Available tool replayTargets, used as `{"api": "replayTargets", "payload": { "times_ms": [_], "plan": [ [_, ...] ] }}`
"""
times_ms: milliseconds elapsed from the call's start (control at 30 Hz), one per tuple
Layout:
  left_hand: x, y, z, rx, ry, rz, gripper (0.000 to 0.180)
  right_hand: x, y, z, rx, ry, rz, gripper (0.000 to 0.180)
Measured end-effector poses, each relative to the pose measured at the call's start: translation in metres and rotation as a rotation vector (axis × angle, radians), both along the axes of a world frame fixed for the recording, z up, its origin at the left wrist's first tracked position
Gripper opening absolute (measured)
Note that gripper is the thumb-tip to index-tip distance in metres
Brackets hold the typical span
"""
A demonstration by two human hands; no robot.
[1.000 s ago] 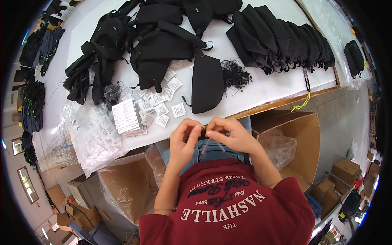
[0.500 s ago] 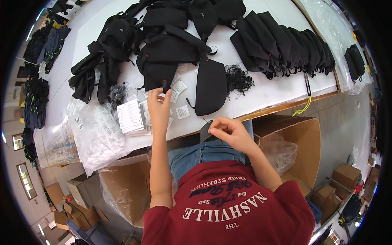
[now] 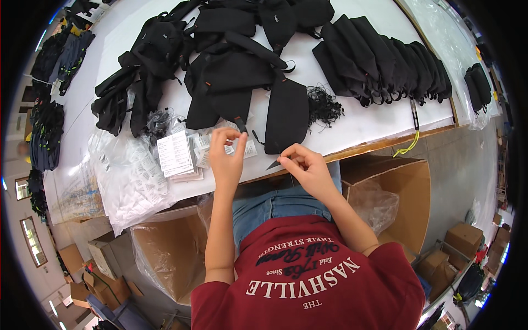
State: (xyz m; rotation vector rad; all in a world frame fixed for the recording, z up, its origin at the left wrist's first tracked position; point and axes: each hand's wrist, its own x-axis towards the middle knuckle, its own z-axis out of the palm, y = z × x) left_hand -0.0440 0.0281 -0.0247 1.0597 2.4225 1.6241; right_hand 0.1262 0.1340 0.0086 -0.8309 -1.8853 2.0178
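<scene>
My left hand [image 3: 227, 155] is closed in a pinch on the small end loop [image 3: 241, 124] of a black fabric pouch [image 3: 232, 103]. An orange tab shows beside that loop. Near the table's front edge, my right hand [image 3: 306, 168] pinches the string end of a small black hang tag [image 3: 272, 164], now seen nearly edge-on. Another black pouch [image 3: 286, 115] lies flat just beyond my right hand. White printed labels [image 3: 201, 151] lie around and under my left hand. Whether the tag's string touches the loop is too fine to tell.
A stack of printed cards [image 3: 175, 154] and a clear bag of labels [image 3: 124, 184] lie left. Right of the flat pouch are tangled black strings [image 3: 323, 105], then a row of black pouches [image 3: 379, 60]. Open cardboard boxes [image 3: 410, 184] stand below the table edge.
My left hand has drawn the pouch's loop end toward me and to the right. My right hand has lifted the hang tag slightly, and the tag has turned edge-on.
</scene>
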Motion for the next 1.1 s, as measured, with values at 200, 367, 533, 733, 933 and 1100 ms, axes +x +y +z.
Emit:
{"api": "replayTargets", "payload": {
  "times_ms": [200, 367, 533, 733, 933, 1100],
  "plan": [
    [0.028, -0.008, 0.015, 0.030, -0.433, -0.144, 0.012, -0.004, 0.000, -0.006, 0.065, -0.011, -0.056, 0.012],
    [0.052, -0.019, 0.031, 0.051, -0.410, -0.250, 0.012, -0.009, -0.003, -0.011, 0.121, 0.049, -0.144, 0.010],
    [0.062, -0.026, 0.035, 0.110, -0.621, -0.257, 0.007, -0.007, -0.008, -0.015, 0.046, 0.086, -0.012, 0.009],
    [0.060, -0.030, 0.026, 0.081, -0.850, -0.224, 0.015, 0.000, -0.008, -0.019, -0.036, 0.043, 0.085, 0.009],
    [0.051, -0.039, 0.020, -0.044, -0.934, -0.188, 0.017, 0.002, -0.010, -0.014, -0.052, -0.006, 0.156, 0.012],
    [0.049, -0.039, 0.018, -0.033, -0.997, -0.203, 0.015, 0.003, -0.010, -0.015, 0.003, -0.054, 0.179, 0.014]
  ]
}}
